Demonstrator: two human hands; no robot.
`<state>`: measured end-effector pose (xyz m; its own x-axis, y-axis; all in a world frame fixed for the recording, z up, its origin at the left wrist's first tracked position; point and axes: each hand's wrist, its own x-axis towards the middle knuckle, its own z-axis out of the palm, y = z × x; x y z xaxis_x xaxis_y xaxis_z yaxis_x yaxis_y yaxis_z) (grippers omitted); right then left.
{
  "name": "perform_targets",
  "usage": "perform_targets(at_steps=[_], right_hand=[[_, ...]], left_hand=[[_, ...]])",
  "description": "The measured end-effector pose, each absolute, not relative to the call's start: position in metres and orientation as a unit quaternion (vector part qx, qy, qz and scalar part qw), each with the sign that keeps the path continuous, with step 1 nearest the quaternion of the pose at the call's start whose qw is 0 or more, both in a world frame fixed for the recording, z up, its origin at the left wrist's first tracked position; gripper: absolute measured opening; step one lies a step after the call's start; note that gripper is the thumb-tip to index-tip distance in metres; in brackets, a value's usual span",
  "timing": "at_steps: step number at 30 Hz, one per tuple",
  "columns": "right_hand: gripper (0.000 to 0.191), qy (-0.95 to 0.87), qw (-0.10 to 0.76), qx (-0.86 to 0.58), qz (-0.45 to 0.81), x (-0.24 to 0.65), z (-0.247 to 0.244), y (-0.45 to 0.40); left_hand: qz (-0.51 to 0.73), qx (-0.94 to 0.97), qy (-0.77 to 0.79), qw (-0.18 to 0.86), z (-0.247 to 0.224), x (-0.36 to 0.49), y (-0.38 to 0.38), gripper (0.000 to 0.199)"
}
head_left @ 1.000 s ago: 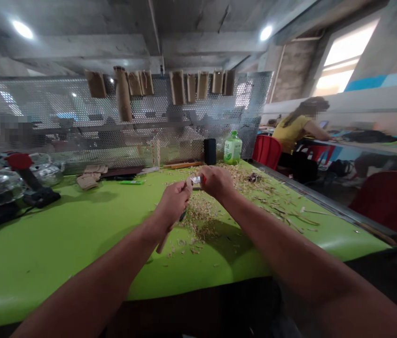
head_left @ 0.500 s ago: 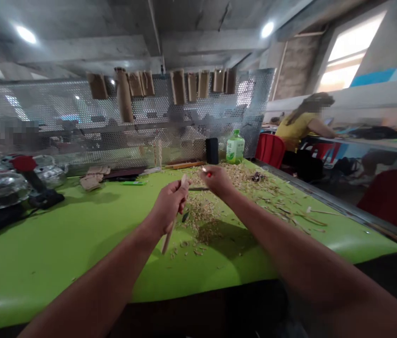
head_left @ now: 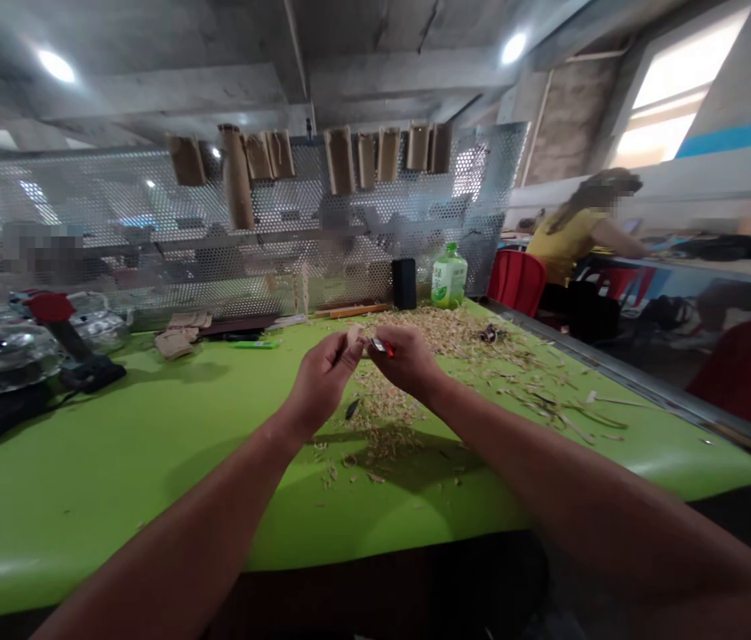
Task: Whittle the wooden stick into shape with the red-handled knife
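The left hand [head_left: 325, 378] is closed around a pale wooden stick [head_left: 354, 335]; only its upper tip shows above the fingers [head_left: 341, 354], and the remainder is hidden within the grip. The right hand [head_left: 408, 358] is closed on a small red-handled knife [head_left: 381, 347], which sits just beside the tip; contact between them cannot be confirmed at this size. Both hands are raised above a green table [head_left: 82, 507] and a spread of pale wood shavings [head_left: 381, 404]. The stick is judged to be light, stiff and dry. The exposed tip may be fragile, so take hold of the body, well back from the tip. The knife is judged small and liable to slip; hold it by the handle, clear of the bright metal part. A small dark blade [head_left: 352, 409] lies on the shavings below the hands. A black container [head_left: 403, 284] and a plastic bottle [head_left: 448, 278] stand at the far edge of the table, before a perforated metal screen [head_left: 115, 191].
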<state>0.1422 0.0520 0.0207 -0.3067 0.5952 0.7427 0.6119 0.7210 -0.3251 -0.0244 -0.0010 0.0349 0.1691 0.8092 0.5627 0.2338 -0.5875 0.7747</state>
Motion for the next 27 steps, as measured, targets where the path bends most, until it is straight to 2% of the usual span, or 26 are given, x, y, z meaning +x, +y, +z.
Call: perform_targets(at_steps=[20, 27], right_hand=[[0.030, -0.813, 0.415, -0.406, -0.040, 0.143, 0.026, 0.047], [0.026, -0.814, 0.347, -0.460, -0.080, 0.146, 0.032, 0.046]], left_hand=[[0.513, 0.736, 0.369, 0.243, 0.039, -0.025, -0.007, 0.026], [0.496, 0.737, 0.388, 0.247, 0.037, -0.021, -0.011, 0.030]])
